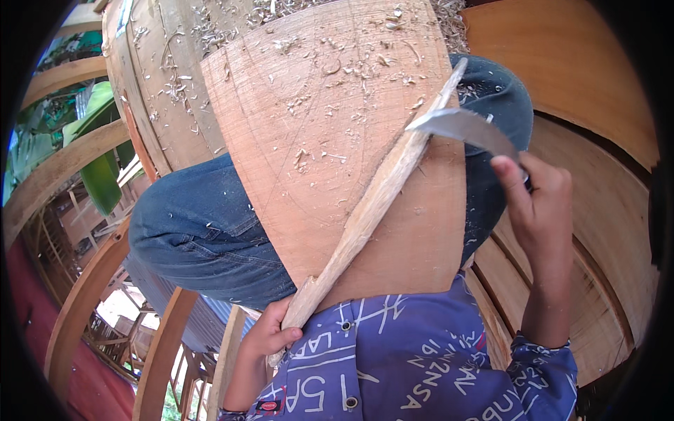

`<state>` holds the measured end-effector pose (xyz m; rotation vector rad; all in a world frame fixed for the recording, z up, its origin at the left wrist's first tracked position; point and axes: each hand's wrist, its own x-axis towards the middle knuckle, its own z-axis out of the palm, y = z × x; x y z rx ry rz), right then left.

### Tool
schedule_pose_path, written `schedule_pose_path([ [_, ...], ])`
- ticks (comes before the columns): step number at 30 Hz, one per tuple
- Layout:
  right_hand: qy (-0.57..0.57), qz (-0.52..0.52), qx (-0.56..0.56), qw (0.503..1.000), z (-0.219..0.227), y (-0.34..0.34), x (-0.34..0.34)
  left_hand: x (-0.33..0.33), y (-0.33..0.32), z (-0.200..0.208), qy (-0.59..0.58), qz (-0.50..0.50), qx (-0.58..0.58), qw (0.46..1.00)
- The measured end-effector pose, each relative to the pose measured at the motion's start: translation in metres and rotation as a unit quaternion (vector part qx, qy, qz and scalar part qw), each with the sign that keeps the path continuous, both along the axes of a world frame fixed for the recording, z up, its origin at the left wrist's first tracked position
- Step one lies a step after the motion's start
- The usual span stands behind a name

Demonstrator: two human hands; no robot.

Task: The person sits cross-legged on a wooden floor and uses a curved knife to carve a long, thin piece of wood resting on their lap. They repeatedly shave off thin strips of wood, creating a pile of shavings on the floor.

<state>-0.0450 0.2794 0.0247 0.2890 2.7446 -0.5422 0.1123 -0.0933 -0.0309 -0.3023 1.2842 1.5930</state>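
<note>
To our left we see broad green leaves point(100, 181) behind curved wooden bars point(163, 358), with a bluish-grey corrugated sheet point(151, 293) and a dull red surface point(98, 382) lower down. On our right we find a smooth orange-brown panel point(569, 59) just beyond paler wooden planks point(586, 186).

Bright, diffuse daylight | soft shadows | blade point(474, 129) glints | lower-left gaps point(118, 306) washed out | fisheye-bent rim, black corners
</note>
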Motion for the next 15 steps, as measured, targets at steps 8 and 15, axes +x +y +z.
schedule_pose_path([
  [8,0.005,0.076,0.03,0.997,-0.009,-0.012,-0.002,-0.003,0.001,0.004,-0.051,-0.008,0.013,0.999],
  [15,0.024,-0.028,0.034,0.999,-0.014,0.004,-0.016,0.001,-0.003,0.004,-0.063,-0.034,0.0,0.997],
])
